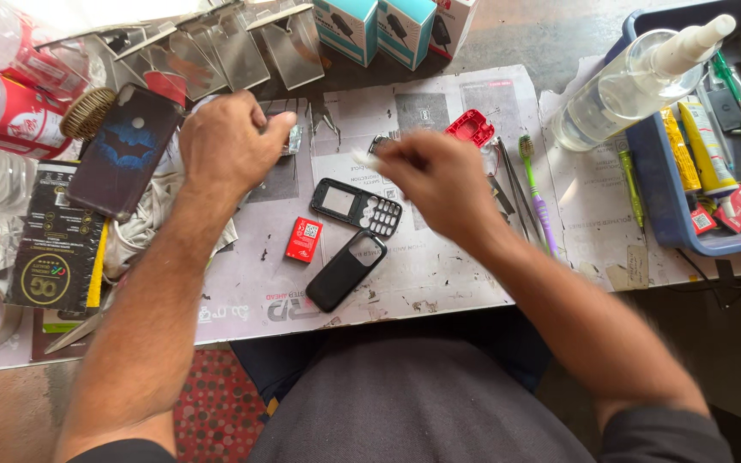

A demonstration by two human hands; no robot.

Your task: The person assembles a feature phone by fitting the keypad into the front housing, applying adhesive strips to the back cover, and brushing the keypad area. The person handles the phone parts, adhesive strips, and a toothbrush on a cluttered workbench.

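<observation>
Our left hand (231,146) pinches a small circuit board (289,137): light, stiff, fragile, so edges only. Our right hand (439,184), blurred, nips a white scrap (362,157), mid-tabletop.

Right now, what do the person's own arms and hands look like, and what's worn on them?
Both forearms are bare up to dark grey sleeves, which show only at the bottom edge of the view. The left hand and right hand are bare: no gloves, and no watch or wristband visible. The right hand is motion-blurred, so rings cannot be ruled out.
</observation>
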